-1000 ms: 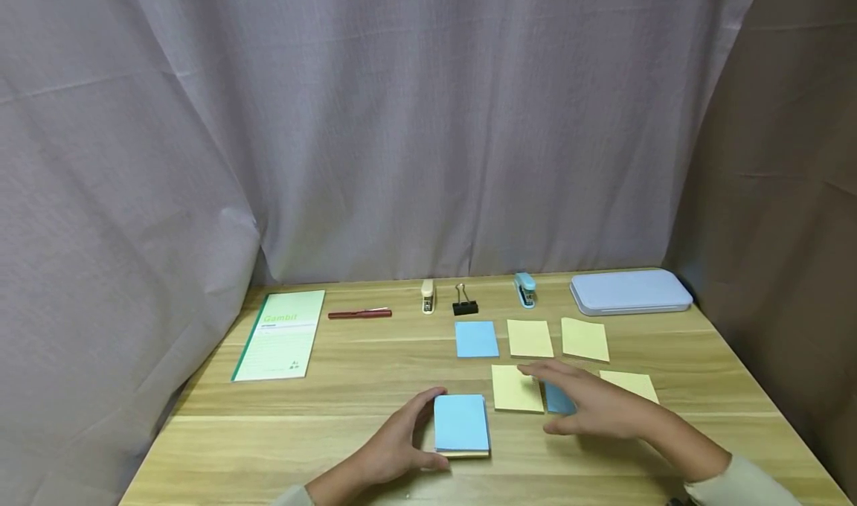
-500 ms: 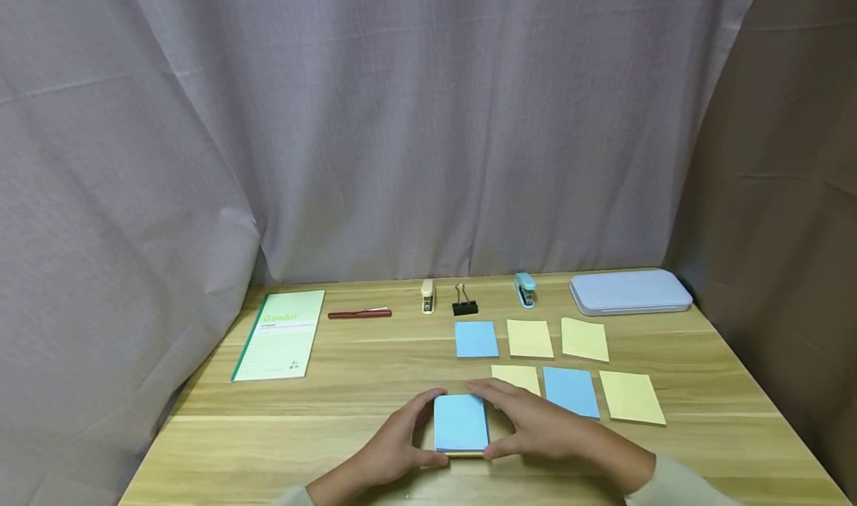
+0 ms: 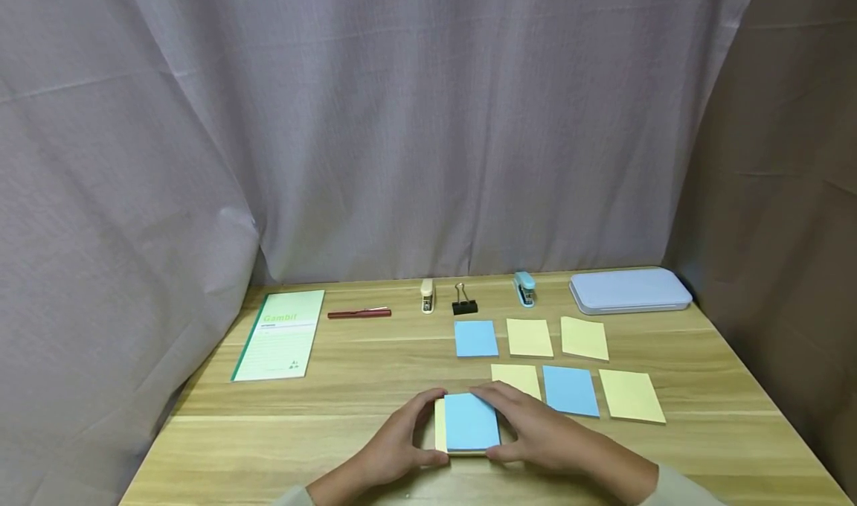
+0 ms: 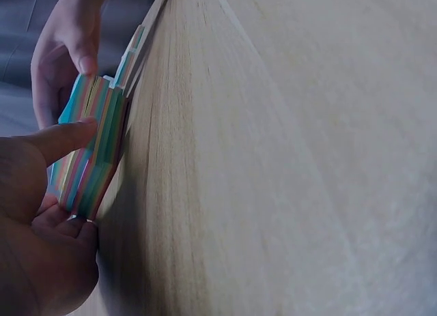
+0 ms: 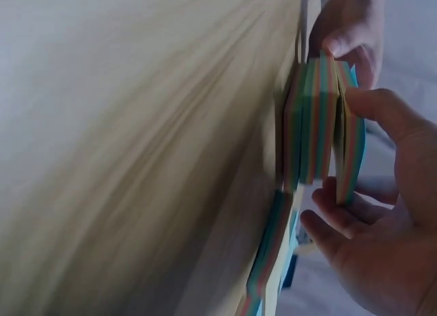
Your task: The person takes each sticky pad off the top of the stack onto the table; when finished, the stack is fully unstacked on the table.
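A stack of sticky note pads (image 4: 102, 138) stands on the table in front of the person, its layers striped in several colours at the sides. My left hand (image 3: 395, 446) grips the stack from the left, thumb on the near side and fingers on the far side. On the other side my right hand (image 3: 549, 435) pinches the blue-topped sticky note pad (image 3: 472, 423) at the top. That pad sits shifted right, baring a strip of the yellow pad (image 3: 440, 426) below. In the right wrist view a narrow gap shows under the top pad (image 5: 355, 149).
Two rows of pads, such as a blue one (image 3: 571, 391) and a yellow one (image 3: 632, 396), lie right of the stack. Along the back are a notebook (image 3: 281, 335), red pen (image 3: 359, 314), cream stapler (image 3: 428, 296), binder clip (image 3: 465, 306), blue stapler (image 3: 525, 290) and pale case (image 3: 631, 291).
My right hand came left from over the pads to the stack, took hold of the top blue pad and has shifted it slightly right. The left hand has stayed at the stack.
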Demonstrator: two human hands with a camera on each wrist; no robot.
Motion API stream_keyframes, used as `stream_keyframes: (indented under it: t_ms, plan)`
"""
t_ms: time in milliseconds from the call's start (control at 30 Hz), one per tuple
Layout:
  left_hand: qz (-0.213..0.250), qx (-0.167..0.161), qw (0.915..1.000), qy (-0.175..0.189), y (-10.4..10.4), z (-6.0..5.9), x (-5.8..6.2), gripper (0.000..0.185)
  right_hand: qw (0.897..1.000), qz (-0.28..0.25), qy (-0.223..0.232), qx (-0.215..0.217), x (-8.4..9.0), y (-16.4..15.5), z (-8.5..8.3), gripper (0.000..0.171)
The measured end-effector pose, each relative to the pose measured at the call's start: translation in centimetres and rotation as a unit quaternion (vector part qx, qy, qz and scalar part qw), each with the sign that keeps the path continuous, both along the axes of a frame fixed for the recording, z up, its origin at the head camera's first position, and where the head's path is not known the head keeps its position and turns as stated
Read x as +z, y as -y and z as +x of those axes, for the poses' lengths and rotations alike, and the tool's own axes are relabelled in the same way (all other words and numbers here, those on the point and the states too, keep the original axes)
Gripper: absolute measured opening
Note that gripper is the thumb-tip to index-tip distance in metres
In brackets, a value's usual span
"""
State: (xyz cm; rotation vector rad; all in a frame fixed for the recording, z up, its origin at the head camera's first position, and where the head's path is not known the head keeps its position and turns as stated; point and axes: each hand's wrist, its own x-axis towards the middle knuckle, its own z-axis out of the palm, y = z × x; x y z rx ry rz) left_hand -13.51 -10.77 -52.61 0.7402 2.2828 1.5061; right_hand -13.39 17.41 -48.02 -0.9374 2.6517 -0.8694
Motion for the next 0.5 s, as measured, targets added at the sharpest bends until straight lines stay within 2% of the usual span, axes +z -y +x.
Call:
stream_keyframes:
  t_ms: [300,400,500]
  plan:
    - [-0.020,0.012,0.9995,-0.021,-0.1,0.2,-0.1,0.087,0.999,0.009,-0.024,-0.033,0.4,-4.5,1.8,0.082]
    - [-0.025,0.014,0.9992,-0.028,-0.2,0.2,0.0,0.087,0.999,0.012,-0.024,-0.044,-0.1,-5.9,2.4,0.082]
    - [-0.027,0.016,0.9992,-0.026,-0.2,0.2,0.0,0.087,0.999,0.008,-0.038,-0.032,-0.9,-6.6,2.8,0.079]
